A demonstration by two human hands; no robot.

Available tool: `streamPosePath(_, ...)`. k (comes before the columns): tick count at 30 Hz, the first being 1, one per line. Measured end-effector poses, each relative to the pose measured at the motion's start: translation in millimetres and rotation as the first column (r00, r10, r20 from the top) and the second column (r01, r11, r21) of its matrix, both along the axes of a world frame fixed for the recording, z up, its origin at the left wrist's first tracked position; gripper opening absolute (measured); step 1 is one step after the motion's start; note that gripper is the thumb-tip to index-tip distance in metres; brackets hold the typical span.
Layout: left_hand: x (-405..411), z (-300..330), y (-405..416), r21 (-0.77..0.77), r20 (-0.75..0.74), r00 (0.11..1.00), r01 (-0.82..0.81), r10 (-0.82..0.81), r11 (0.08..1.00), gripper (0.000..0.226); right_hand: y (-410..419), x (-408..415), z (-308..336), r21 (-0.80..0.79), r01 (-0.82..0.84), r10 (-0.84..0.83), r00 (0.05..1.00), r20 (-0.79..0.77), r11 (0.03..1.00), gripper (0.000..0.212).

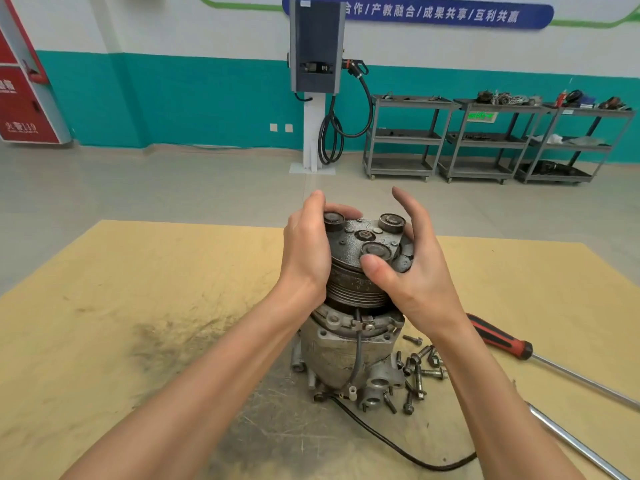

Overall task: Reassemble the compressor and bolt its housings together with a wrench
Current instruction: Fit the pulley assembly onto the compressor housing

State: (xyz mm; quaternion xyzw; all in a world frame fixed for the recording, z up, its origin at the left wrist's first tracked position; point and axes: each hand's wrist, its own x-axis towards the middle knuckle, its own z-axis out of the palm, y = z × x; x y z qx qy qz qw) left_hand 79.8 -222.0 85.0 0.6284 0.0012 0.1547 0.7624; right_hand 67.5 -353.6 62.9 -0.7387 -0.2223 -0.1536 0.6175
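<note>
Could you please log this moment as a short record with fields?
workpiece: compressor standing upright on a tan mat
top part: pulley and clutch, held above the housing
left hand: grips the pulley's left side
right hand: holds its right side, thumb on the clutch face
loose bolts: on the mat, right of the compressor
tools: red-handled screwdriver at right
bolting: not yet started

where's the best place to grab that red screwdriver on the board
Grip the red and black handle, coming down from above. The screwdriver lies flat on the board by the right forearm, and the handle is its thick end; the thin steel shaft runs off to the right. Loose bolts lie on its left, so approach from the right, probably.
</note>
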Motion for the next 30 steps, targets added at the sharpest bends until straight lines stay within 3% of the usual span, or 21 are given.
streamPosePath(12, -1, 6, 8, 0.112, -0.039, 0.997, 0.068, -0.064, 0.991, 0.055, -3, -5, 4, -0.009, -0.046, 0.045, 0.996, -0.074, 0.999, 0.101)
streamPosePath(16, 2, 7, 7, 0.105, -0.031, 0.997, 0.079, -0.076, 0.991, 0.056, 4, -8, 0, 0.008, 0.038, -0.038, 0.999, -0.037, 0.999, 0.093)
streamPosePath(21, 6, 9, 10, 0.04, -0.06, 0.978, 0.204, -0.201, 0.978, 0.058, 11, -13, 2, -0.02, 0.156, -0.156, 0.988, 0.021, 0.987, 0.091)
streamPosePath(30, 10, 14, 15, 0.042, -0.108, 0.929, 0.361, -0.355, 0.932, 0.059, 26, -26, -3, -0.055, 0.368, -0.365, 0.929, 0.054, 0.928, 0.101)
